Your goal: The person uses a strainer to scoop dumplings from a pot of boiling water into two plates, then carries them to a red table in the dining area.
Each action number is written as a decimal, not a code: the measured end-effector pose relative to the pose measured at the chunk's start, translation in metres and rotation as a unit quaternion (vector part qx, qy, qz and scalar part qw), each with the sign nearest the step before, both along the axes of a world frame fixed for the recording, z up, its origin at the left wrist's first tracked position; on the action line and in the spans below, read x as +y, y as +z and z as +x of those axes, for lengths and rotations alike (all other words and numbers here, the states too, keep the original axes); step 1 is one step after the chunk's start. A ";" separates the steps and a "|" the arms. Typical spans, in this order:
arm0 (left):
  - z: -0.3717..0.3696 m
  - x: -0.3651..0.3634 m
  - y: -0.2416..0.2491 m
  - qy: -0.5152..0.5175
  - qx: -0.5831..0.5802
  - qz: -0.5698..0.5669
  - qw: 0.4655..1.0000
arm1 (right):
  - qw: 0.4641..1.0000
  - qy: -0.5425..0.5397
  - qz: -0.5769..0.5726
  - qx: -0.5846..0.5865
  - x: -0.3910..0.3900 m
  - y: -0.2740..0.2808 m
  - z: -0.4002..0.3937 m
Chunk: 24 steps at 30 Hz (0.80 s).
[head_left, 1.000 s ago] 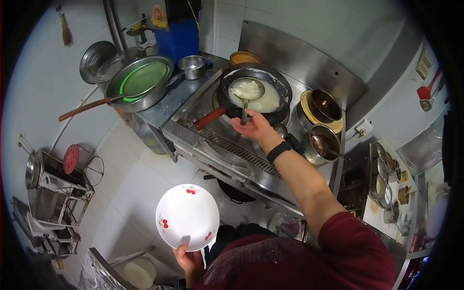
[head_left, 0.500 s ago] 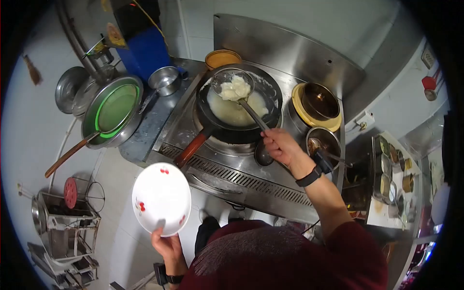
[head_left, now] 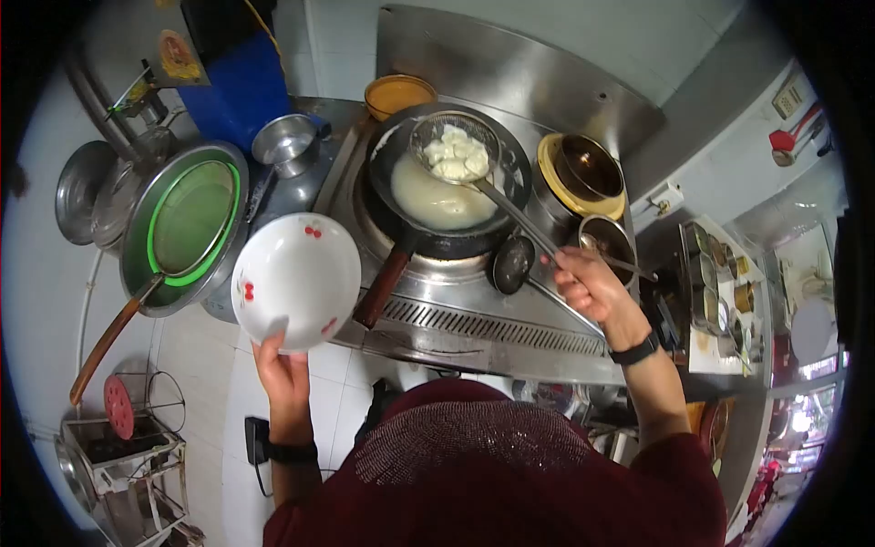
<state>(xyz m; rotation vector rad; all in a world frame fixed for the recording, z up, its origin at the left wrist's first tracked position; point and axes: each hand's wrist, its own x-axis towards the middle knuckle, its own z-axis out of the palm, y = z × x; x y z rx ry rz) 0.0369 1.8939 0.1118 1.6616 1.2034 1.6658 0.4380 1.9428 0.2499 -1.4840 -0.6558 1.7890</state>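
Right hand [head_left: 588, 284] clasps a metal-mesh skimmer [head_left: 516, 216], lumpy white food [head_left: 458, 153] beyond the grip; left hand [head_left: 284, 372] pinches a round white plate [head_left: 296, 275].

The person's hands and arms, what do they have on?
The left hand and right hand have no gloves. Each arm wears a black wristband. A small black box sits beside the left one, with a thin dark cable. The sleeves are dark red.

The right hand [head_left: 591, 286] is curled in a grip, the left hand [head_left: 284, 372] pinching.
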 end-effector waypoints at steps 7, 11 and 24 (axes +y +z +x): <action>0.009 0.053 0.017 -0.089 -0.548 -0.232 0.799 | 0.999 -0.021 0.036 0.025 -0.002 0.024 -0.008; 0.016 0.052 0.019 -0.094 -0.556 -0.254 0.786 | 0.990 -0.030 0.139 0.002 -0.030 0.061 -0.016; 0.030 0.057 0.020 -0.131 -0.539 -0.264 0.789 | 0.998 -0.041 0.022 0.053 -0.035 -0.021 -0.005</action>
